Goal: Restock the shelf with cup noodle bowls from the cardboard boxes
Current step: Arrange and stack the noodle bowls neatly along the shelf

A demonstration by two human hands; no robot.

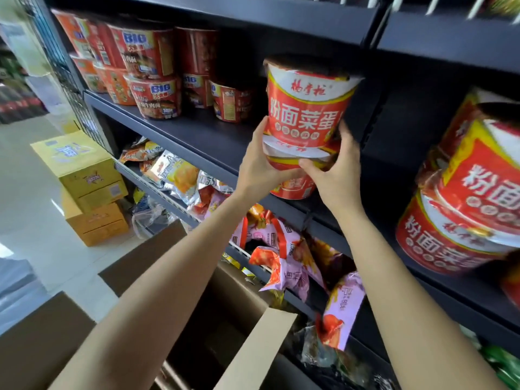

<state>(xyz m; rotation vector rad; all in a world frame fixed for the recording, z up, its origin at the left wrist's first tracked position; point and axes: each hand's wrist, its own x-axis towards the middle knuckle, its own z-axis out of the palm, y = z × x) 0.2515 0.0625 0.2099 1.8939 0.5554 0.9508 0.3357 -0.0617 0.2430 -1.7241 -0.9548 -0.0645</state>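
an open cardboard box [253, 347] sat at the bottom centre. above it, the left hand [260, 164] and right hand [336, 170] gripped two stacked red cup noodle bowls, the upper bowl [306, 108] over the lower bowl [295, 184], at the dark shelf [197, 130] edge, centre frame. more noodle bowls [152, 80] stood at upper left, others [464, 206] at right.

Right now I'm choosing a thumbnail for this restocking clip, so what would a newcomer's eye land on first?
First, the stack of two red noodle bowls at centre frame, gripped low down by the left hand and the right hand over the dark shelf. Next, the big red bowls looming at the right edge, and the BIG-branded bowls stacked at the upper left. Below, an open cardboard box sits between the forearms.
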